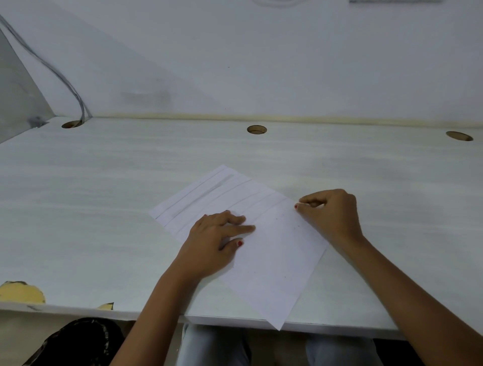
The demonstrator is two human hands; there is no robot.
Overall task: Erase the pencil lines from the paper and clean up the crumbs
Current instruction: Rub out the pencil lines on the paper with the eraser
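Pressing paper (274, 261) flat on desk (104, 209): left hand (211, 240), fingers straight. Right hand (332, 214) curled at paper's right edge; whether gripping anything, cannot tell. Pencil lines (209, 193) cross paper's far half. Near corner overhangs desk edge.

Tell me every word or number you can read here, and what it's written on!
None can be read.
The paper bears only pencil lines, no words or numbers.
The dark strip on the wall at the top edge is too blurred to tell if it holds text.
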